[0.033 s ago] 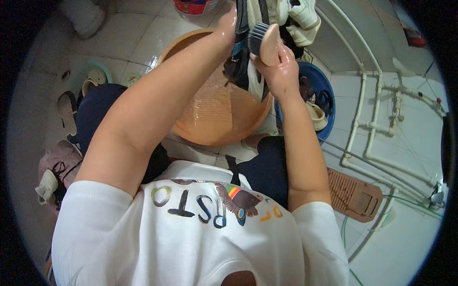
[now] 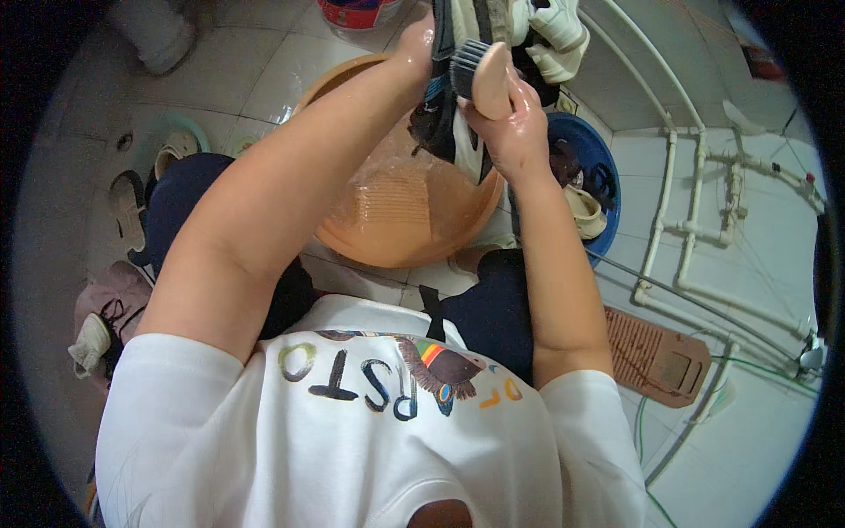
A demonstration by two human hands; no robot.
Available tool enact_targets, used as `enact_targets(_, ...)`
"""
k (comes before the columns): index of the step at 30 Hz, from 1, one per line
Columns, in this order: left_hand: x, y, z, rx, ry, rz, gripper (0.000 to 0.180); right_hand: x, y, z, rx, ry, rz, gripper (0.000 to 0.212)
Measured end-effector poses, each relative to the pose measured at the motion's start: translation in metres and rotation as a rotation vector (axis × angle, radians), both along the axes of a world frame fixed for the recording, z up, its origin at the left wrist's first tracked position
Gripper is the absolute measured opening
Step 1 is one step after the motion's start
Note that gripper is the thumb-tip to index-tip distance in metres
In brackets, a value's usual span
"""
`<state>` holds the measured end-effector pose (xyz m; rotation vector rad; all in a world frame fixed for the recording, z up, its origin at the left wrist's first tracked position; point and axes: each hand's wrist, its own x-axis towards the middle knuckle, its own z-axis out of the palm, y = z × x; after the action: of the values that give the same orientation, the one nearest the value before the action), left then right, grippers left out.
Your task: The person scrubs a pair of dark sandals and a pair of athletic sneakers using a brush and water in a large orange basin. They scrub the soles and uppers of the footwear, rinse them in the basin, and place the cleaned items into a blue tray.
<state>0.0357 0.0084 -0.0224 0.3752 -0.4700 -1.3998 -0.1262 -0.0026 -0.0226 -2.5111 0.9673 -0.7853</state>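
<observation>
Over the orange basin (image 2: 378,257), my left hand (image 2: 419,40) grips a black, white and grey shoe (image 2: 451,145); part of that hand is hidden behind the shoe and cut off by the upper edge. My right hand (image 2: 518,132) is wrapped around a scrub brush (image 2: 491,84) with a pale handle back and dark bristles. Its bristles face left, against or very near the shoe's side; contact is hard to make out. Both hands look wet. Below them, water lies in the basin over a ribbed washboard-like panel (image 2: 393,209).
White shoes (image 2: 559,53) are piled just beyond my right hand. A blue tub (image 2: 613,216) with footwear stands right of the basin. A brown washboard (image 2: 656,359) lies by the wall pipes (image 2: 666,185). At left are a pale green basin (image 2: 198,132) and loose shoes (image 2: 128,211).
The brush has shifted slightly left across the shoe, and its bristle end has tipped up a little. My left hand keeps its hold on the shoe.
</observation>
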Motion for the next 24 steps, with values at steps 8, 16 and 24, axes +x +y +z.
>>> enact_targets(8,-0.015,0.051,0.016,0.436,-0.294,0.163,0.063,-0.010,0.009,0.012,-0.064,-0.007,-0.066,0.083)
enact_targets(16,-0.017,0.048,-0.044,0.439,-0.385,0.197,0.061,0.005,0.016,0.009,0.049,-0.193,0.007,0.070)
enact_targets(24,-0.022,0.035,0.025,0.228,-0.165,0.143,0.064,-0.011,-0.024,-0.028,1.496,-1.133,-0.002,0.042)
